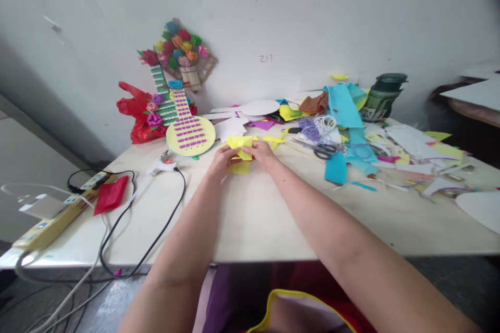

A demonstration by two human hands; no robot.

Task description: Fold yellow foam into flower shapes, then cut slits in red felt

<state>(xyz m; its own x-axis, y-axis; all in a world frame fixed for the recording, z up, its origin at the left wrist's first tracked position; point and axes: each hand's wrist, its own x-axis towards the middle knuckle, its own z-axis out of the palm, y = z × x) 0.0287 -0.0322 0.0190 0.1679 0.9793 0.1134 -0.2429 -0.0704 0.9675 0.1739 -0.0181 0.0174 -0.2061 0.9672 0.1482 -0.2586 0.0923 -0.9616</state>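
Both my hands meet over the middle of the table, gripping a piece of yellow crepe paper (244, 141). My left hand (224, 158) has its fingers closed on the paper's left side. On the opposite side, my right hand (262, 153) pinches the same paper between thumb and fingers. Another yellow piece (239, 168) shows just below the hands; whether it joins the held paper I cannot tell. A yellow strip (276, 140) lies to the right of my right hand. Scissors (325, 151) with dark handles rest further right.
At left are a glue gun (162, 165), its black cord, a power strip (58, 213) and a red packet (111, 195). A round yellow craft piece (190, 136) and paper flowers (179, 44) lean at the back. Paper scraps (410, 145), blue crepe paper (344, 106) and a green bottle (383, 99) crowd the right.
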